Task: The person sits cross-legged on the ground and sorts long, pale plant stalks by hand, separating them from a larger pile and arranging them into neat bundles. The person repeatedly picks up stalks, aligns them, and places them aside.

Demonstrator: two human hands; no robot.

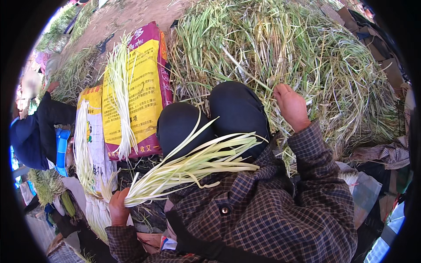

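Observation:
My left hand (119, 205) grips a bunch of pale yellow-green leaves, apparently blanched chives (194, 157), by the root end. The loose tips fan out to the right across my lap and knees. Past my right knee, my right hand (291, 105) pinches one end of a single pale stalk (245, 70), which points up and left over a large heap of green and dry leaves (283, 42). On a yellow and purple printed sack (148, 82) lies a cleaned pale bundle (121, 98). Another long bundle (84, 144) rests on a white and yellow sack (103, 164).
Several tied bundles (97, 210) lie left of my left hand. At the far left, a person in dark clothes (36, 131) reaches toward another leaf pile (74, 72). Bare earth (121, 14) shows beyond the sacks. A checked cloth (381, 153) lies at the right.

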